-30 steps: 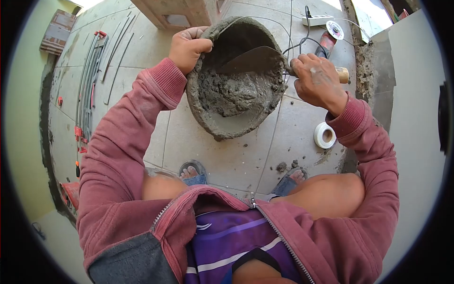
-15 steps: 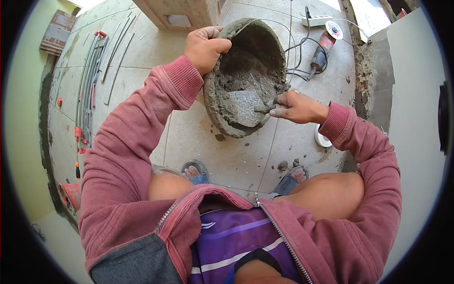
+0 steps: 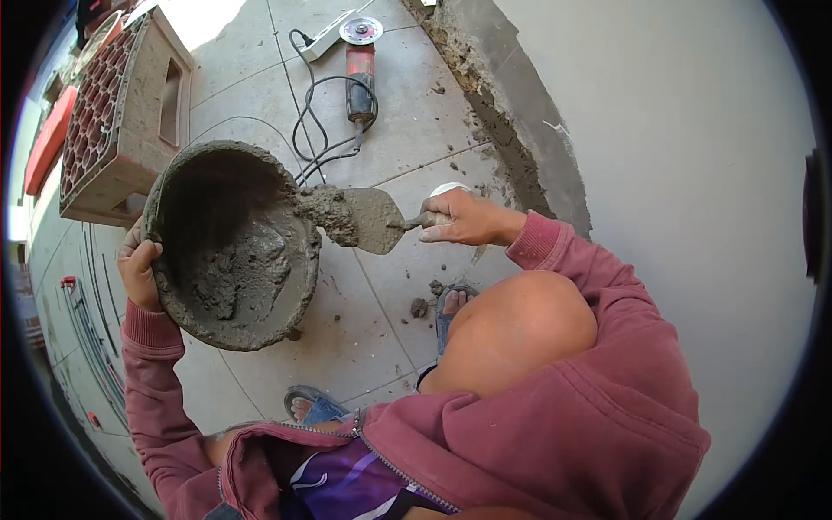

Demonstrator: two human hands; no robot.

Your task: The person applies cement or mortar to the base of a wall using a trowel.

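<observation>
My left hand (image 3: 141, 270) grips the rim of a mortar-caked bucket (image 3: 305, 299) on its left side, thumb over the edge. The bucket tilts so its mouth faces me, and wet grey mortar (image 3: 251, 269) covers its lower inner wall. In my right hand (image 3: 464, 217) is a trowel (image 3: 377, 221), held by its handle to the right of the bucket. A lump of mortar (image 3: 329, 211) sits on the end of the blade, right at the bucket's rim.
An angle grinder (image 3: 360, 82) lies beyond the bucket, its cord looping beside a white power strip (image 3: 328, 36). A plastic crate (image 3: 139, 121) stands at the upper left. Along the wall base at right runs a rough channel (image 3: 511, 139). Mortar crumbs (image 3: 420, 308) dot the tiles.
The view has turned toward the right wall. My right hand has drawn the trowel out of the bucket to the right, with mortar on it. My left hand still holds the rim.
</observation>
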